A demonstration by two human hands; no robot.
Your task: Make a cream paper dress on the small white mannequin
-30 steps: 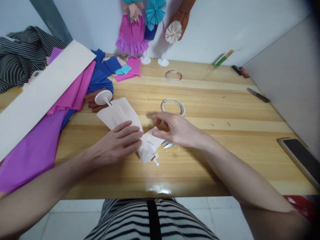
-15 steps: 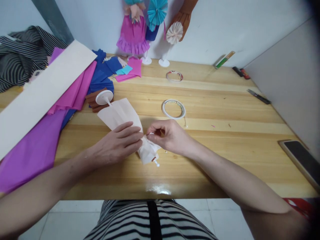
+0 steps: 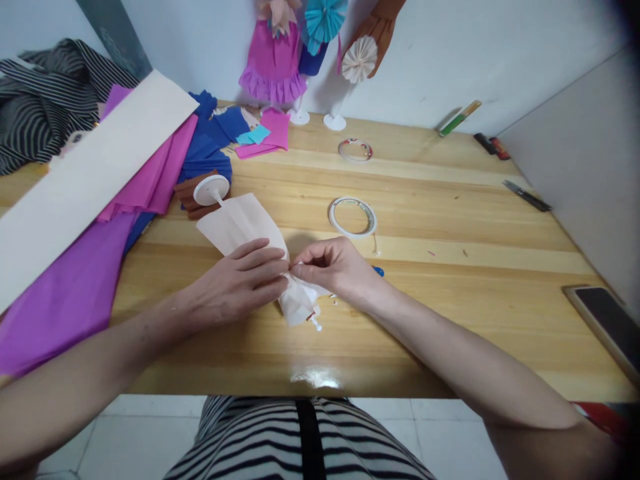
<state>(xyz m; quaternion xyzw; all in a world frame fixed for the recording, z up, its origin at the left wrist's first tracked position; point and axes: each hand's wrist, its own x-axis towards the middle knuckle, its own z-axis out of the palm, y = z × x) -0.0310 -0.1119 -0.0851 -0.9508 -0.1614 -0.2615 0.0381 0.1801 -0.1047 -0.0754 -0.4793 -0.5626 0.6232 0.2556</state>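
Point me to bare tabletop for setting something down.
Widest, bar tiny scraps: between right forearm, black-handled knife and black rectangular phone. Narrower: wooden front edge between forearms. Crowded: left, under long cream strip and purple sheet; centre, left hand and right hand on pale pink paper.

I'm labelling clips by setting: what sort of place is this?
Likely a craft workspace, home or workshop: a wooden table with a purple sheet, a roll of tape and, at the back, a ruffled magenta skirt.
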